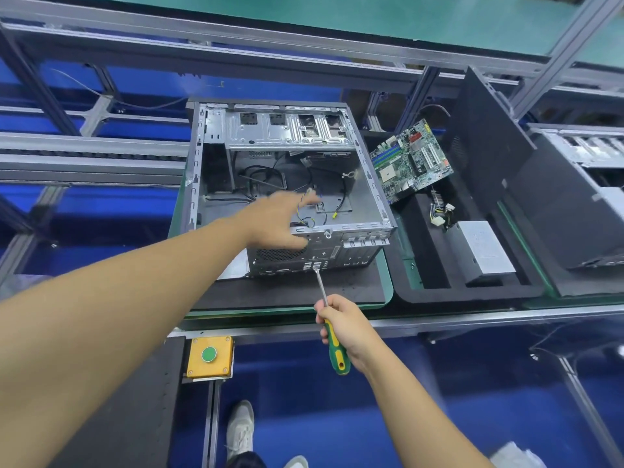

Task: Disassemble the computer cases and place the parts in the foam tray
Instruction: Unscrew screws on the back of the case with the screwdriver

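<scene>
Case (368, 179) beneath left hand (280, 224), screwdriver (337, 352) gripped

No text, brand or number can be read: the print on the motherboard (410, 160) and the faint marks on the grey power supply (483, 251) are too small and blurred.

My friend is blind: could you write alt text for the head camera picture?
A person's left hand reaches into an open computer case while the right hand holds a green-and-yellow screwdriver against its rear panel. Beside it, a black foam tray holds a motherboard and power supply.
</scene>
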A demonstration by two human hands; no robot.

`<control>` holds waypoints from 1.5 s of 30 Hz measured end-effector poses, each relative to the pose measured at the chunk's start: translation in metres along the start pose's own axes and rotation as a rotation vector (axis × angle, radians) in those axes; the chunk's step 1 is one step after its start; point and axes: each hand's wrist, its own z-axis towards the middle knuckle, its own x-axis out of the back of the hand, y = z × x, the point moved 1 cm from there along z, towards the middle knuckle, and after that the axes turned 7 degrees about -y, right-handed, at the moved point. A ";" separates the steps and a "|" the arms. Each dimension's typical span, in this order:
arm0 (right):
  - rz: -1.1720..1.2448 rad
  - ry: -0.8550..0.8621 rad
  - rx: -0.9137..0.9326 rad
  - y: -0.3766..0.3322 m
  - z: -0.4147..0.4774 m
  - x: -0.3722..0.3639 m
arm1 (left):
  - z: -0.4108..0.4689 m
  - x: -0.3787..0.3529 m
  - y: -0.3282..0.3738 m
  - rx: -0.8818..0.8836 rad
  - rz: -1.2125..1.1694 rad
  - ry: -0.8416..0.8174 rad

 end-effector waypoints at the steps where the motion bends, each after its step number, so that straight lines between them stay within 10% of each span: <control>1: -0.007 -0.002 0.008 -0.001 -0.002 0.002 | -0.009 0.000 0.005 -0.107 0.117 0.224; 5: -0.001 -0.012 0.048 -0.005 -0.013 0.007 | -0.049 -0.042 0.038 -0.364 0.073 0.568; 10: 0.003 -0.038 0.089 -0.010 -0.026 0.011 | -0.063 -0.109 0.054 0.545 -0.902 0.672; 14: 0.037 -0.014 0.079 -0.010 -0.030 0.016 | -0.060 -0.144 0.070 0.758 -1.489 0.789; 22: 0.043 0.050 -0.007 0.028 -0.042 0.040 | -0.075 -0.207 0.051 0.787 -1.095 0.121; 31: 0.230 -0.012 -0.013 0.025 -0.047 0.029 | -0.088 -0.092 0.047 -0.125 -0.247 0.617; 34: 0.216 -0.101 0.071 0.008 -0.043 0.015 | -0.085 -0.048 0.018 -0.068 0.046 0.750; 41: 0.029 -0.305 0.295 -0.036 -0.044 -0.038 | -0.082 -0.011 -0.049 0.192 0.177 0.164; 45: -0.046 -0.244 0.255 -0.050 -0.036 -0.065 | -0.079 -0.020 -0.058 0.202 0.346 0.191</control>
